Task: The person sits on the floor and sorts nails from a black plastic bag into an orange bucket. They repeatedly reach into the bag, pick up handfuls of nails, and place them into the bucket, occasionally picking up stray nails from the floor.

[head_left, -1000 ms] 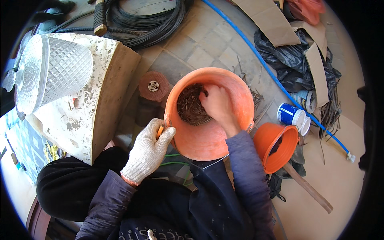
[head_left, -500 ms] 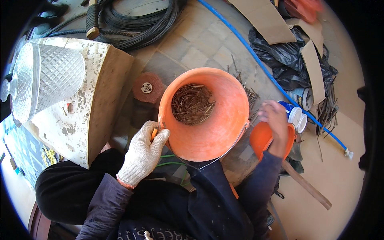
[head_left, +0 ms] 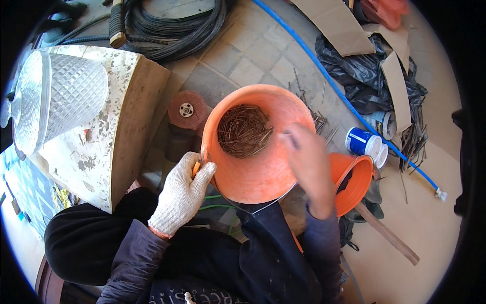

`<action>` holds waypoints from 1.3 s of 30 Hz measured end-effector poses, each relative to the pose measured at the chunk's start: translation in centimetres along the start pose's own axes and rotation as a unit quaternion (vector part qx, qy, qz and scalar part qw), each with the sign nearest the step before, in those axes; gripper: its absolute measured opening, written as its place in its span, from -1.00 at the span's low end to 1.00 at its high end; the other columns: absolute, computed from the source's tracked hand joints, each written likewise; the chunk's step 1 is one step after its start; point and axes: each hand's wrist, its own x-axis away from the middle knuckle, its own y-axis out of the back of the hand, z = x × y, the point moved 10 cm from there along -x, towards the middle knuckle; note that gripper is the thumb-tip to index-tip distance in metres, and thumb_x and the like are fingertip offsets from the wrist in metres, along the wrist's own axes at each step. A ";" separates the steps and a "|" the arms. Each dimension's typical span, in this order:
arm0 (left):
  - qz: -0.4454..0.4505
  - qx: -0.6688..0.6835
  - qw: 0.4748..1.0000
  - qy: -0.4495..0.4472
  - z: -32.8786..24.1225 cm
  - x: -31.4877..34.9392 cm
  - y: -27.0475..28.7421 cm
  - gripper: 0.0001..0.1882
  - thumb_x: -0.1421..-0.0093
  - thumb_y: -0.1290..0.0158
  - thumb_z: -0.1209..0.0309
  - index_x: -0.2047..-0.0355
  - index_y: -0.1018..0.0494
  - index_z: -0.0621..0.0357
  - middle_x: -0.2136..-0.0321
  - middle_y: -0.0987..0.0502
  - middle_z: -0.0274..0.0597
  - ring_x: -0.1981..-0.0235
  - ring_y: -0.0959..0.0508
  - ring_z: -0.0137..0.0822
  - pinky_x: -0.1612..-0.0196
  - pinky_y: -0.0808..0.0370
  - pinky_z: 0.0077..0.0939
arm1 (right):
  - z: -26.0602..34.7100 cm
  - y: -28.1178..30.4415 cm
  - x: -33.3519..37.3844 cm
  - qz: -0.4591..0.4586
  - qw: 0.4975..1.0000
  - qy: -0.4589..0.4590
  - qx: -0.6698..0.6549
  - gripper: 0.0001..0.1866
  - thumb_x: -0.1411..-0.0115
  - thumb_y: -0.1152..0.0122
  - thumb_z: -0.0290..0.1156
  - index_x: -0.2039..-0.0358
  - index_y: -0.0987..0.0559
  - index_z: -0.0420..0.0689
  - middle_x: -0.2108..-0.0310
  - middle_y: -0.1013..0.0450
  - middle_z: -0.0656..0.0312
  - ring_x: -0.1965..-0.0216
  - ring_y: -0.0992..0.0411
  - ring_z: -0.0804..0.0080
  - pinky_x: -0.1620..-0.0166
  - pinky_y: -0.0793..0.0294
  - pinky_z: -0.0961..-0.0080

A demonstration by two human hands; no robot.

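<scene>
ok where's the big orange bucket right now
In the head view, the large orange bucket is central, its left rim held by the gloved left hand and its right side partly behind the bare right hand; the smaller orange bucket is just right.

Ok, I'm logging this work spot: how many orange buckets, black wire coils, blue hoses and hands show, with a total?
Orange buckets: 2 (large bucket, small bucket)
Black wire coil: 1
Blue hose: 1
Hands: 2 (left hand, right hand)
Total: 6
</scene>
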 end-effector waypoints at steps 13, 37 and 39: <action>-0.005 -0.011 1.000 0.002 0.1 0.1 0.2 -0.69 -0.40 -0.15 0.21 0.15 -0.48 0.25 0.41 -0.56 0.08 0.38 -0.58 -0.08 0.21 -0.52 -0.23 | 0.8 -10.1 -2.9 0.104 0.988 0.002 0.113 -0.72 -0.15 -0.31 -0.46 0.10 -0.59 -0.19 -0.07 -0.45 -0.13 -0.05 -0.50 -0.17 -0.06 -0.54 -0.05; -0.008 -0.012 1.000 0.008 0.1 0.2 0.3 -0.69 -0.40 -0.16 0.21 0.13 -0.49 0.25 0.39 -0.58 0.08 0.37 -0.61 -0.06 0.21 -0.53 -0.23 | -1.4 -3.5 -1.6 0.093 0.989 -0.002 0.113 -0.78 -0.19 -0.21 -0.62 0.12 -0.59 -0.29 0.21 -0.51 -0.14 0.08 -0.48 -0.18 0.00 -0.45 0.01; -0.006 -0.017 1.000 0.012 0.2 0.1 0.3 -0.69 -0.40 -0.16 0.21 0.14 -0.49 0.24 0.39 -0.58 0.07 0.37 -0.61 -0.06 0.21 -0.53 -0.23 | -1.2 -3.9 -2.4 0.096 0.989 0.006 0.114 -0.75 -0.20 -0.20 -0.61 0.08 -0.59 -0.29 0.22 -0.51 -0.13 0.07 -0.48 -0.17 0.00 -0.46 0.02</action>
